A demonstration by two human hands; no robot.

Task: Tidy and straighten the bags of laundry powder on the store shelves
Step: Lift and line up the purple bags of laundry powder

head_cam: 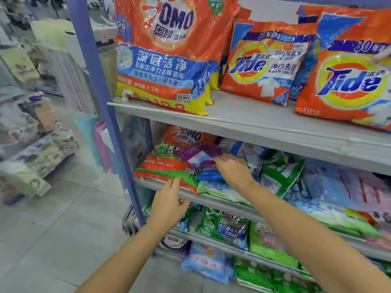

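Glossy crinkled plastic bags (169, 53) on smooth matt painted shelves (254, 125).

Purple pouch (197, 154); orange-green OMO bag (169, 166); orange Tide bags (262, 64).

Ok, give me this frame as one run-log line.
stage: tidying middle shelf | right grip: pinches purple bag | left grip: holds nothing, at front edge of lower OMO bag

Two bare forearms (296, 225), bare wrists; left hand (169, 203), right hand (232, 170), both bare
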